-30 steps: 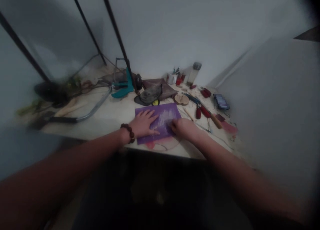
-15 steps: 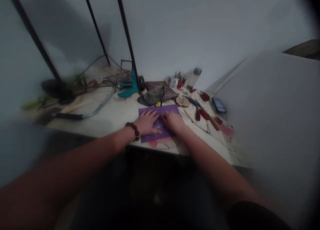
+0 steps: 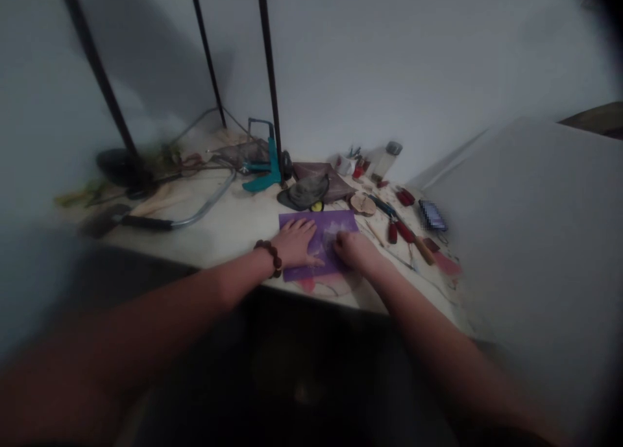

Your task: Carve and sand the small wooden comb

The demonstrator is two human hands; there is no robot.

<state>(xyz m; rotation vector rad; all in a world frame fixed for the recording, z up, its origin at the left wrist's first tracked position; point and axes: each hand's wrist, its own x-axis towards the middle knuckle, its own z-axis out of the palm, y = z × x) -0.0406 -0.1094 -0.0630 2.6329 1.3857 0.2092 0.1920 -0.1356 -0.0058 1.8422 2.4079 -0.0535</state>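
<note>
flat matte purple rectangular sheet [image 3: 335,225] | on pale scuffed counter [image 3: 228,226], long axis running crosswise | left hand [image 3: 294,242] splayed flat on sheet | right hand [image 3: 353,251] curled on sheet | hands apart

Dim, flat light greys the wall [image 3: 389,64], and the frame edges go dark and smeared (worst at left).

Small craft workshop — workbench [image 3: 219,233] strewn with red-handled tools [image 3: 392,231], bow saw [image 3: 207,202], wood disc [image 3: 363,204].
</note>
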